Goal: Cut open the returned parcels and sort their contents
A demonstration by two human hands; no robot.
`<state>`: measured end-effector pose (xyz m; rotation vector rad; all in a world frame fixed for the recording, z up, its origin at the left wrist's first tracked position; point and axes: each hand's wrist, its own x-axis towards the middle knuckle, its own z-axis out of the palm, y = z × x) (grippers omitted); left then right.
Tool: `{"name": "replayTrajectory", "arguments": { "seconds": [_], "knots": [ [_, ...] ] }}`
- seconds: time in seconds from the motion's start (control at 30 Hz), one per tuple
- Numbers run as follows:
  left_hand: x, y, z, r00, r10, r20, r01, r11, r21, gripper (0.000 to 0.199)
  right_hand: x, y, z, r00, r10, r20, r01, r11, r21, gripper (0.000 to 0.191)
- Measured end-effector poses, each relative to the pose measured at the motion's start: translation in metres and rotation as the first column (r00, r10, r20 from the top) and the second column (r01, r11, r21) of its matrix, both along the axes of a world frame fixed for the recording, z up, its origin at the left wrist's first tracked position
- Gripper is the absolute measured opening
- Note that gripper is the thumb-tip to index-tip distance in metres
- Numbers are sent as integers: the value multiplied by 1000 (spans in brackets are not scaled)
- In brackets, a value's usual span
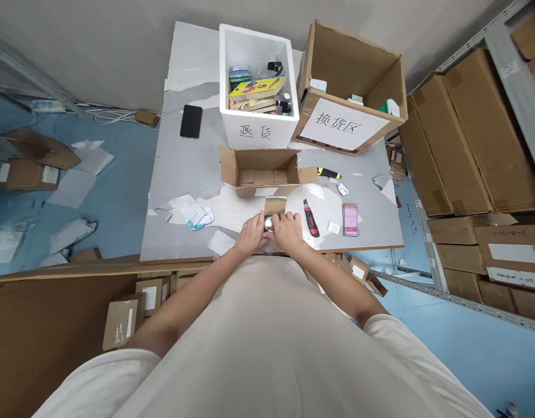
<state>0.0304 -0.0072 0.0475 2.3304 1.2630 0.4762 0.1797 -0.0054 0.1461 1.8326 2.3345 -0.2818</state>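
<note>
My left hand [250, 233] and my right hand [287, 230] meet near the table's front edge, fingers closed around the sides of a small cardboard box [275, 205]. Its raised brown flap stands up just beyond my fingers. Between my thumbs shows a shiny, silver rounded object [268, 222], whose kind I cannot make out. My hands hide most of the box. An open, shallow cardboard carton [267, 190] sits right behind it. A red and black utility knife [311, 218] lies to the right of my right hand.
Behind stand a white foam bin [259, 129] of books and goods and a large cardboard box [352, 125]. The table [163, 180] also bears a black phone [191, 121], a yellow-black knife [329, 173], a pink packet [350, 219] and crumpled paper [200, 217]. Shelved cartons [463, 133] line the right.
</note>
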Motion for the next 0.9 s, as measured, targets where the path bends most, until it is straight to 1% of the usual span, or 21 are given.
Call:
{"name": "replayTrajectory", "arguments": {
  "seconds": [0.1,0.17,0.27,0.37,0.47,0.57,0.67,0.73,0.8,0.87,0.9],
  "knots": [
    [-1,-2,-6,998,-10,63,9,1000,18,83,-5,11,5,999,-28,46,34,989,-145,47],
    [-1,-3,-9,998,3,70,-6,999,35,85,-7,17,8,997,-12,77,26,982,-187,47],
    [-1,-6,-11,998,21,52,-24,999,40,86,-7,20,9,997,31,68,-19,983,-181,43],
    [0,-10,-11,998,27,59,-28,1000,9,83,-3,14,10,999,32,10,-30,987,-161,36],
    [2,-14,-10,995,49,86,-46,998,-33,78,5,6,19,997,39,-64,-47,991,-122,32],
    [4,-16,-6,989,86,120,-80,995,-53,78,19,2,42,979,87,-185,-94,995,-28,27],
    [3,-17,-1,986,105,126,-99,994,-55,81,35,3,76,930,182,-320,-167,983,74,25],
    [2,-18,5,986,112,120,-105,993,-56,84,46,7,99,874,270,-405,-227,962,152,26],
    [0,-20,14,982,134,134,-127,990,-58,95,55,13,122,801,350,-486,-254,933,253,29],
    [0,-23,28,963,185,197,-178,983,-51,115,62,22,143,731,379,-567,-219,918,332,30],
    [1,-23,38,942,208,262,-206,978,-37,125,64,28,152,702,369,-609,-181,920,349,30]
  ]
}}
